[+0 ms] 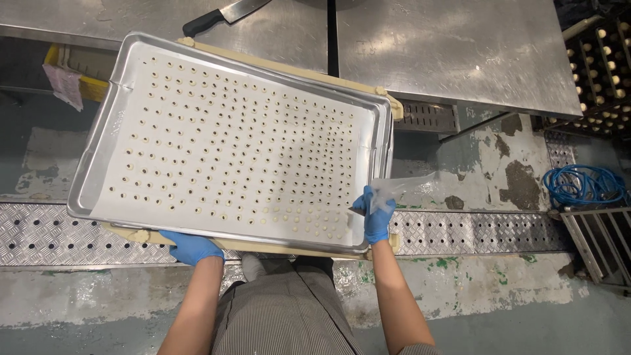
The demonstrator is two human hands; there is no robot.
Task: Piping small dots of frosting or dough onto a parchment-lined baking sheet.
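1. The baking tray (pixel 105 141), dotted with small dough pieces, is jutting off the steel table (pixel 447 52).
2. The left hand (pixel 192 247) is gripping the tray's near edge.
3. The right hand (pixel 377 215) is pinching a clear piping bag (pixel 404 187) at the tray's right corner.
4. A knife (pixel 223 14) is lying beyond the tray.

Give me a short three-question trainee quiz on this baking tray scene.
1. True or false: the left hand supports the tray from its near edge.
2. What does the right hand hold? A) clear piping bag B) knife C) hose
3. What colour are the gloves?

Key: 1 true; 2 A; 3 blue.
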